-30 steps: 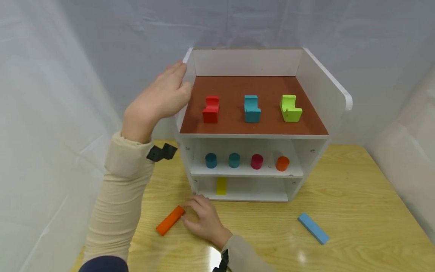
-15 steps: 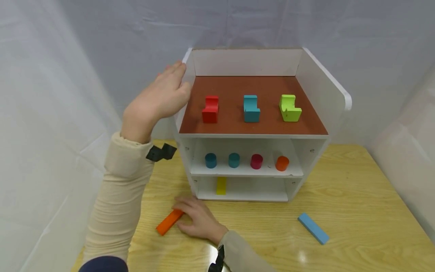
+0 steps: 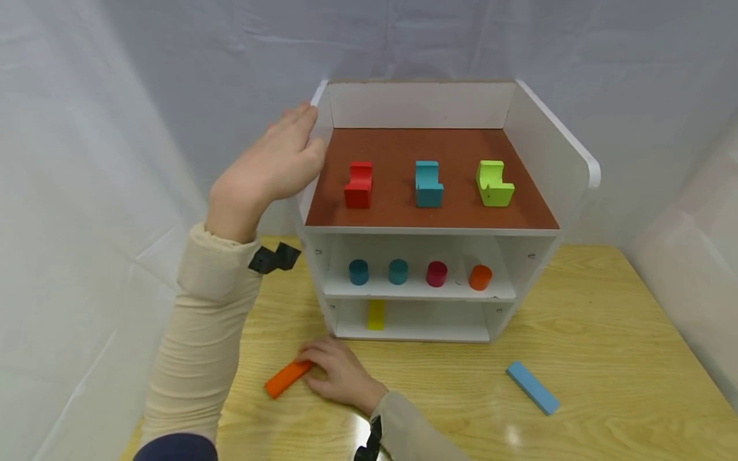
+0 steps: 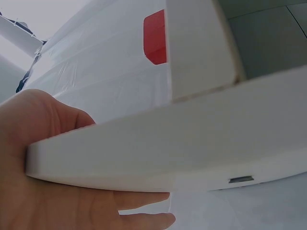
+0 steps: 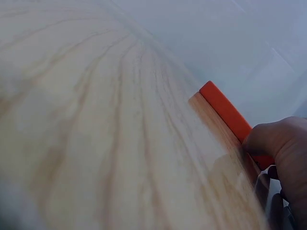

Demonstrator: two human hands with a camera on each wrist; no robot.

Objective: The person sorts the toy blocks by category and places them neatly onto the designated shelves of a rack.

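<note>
My right hand [image 3: 339, 373] lies on the wooden table and its curled fingers grip the near end of an orange flat block [image 3: 282, 379]. In the right wrist view the fingertips [image 5: 276, 139] pinch the orange block [image 5: 224, 111] at its edge. My left hand [image 3: 271, 168] presses flat, fingers straight, against the outside of the left wall of a white shelf unit [image 3: 553, 160]. Seen from the left wrist, the palm [image 4: 43, 143] lies along that white wall [image 4: 168, 143], and a red block [image 4: 155, 37] shows beyond it.
On the brown top shelf stand a red [image 3: 358, 184], a teal [image 3: 428, 184] and a green [image 3: 494, 183] chair-shaped block. Several cylinders line the middle shelf [image 3: 415, 291]; a yellow block [image 3: 375, 314] lies on the bottom one. A blue block [image 3: 532, 387] lies at right.
My right hand has slid left and nearer over the orange block's end and closed on it; the block has turned slightly. The left hand has not moved.
</note>
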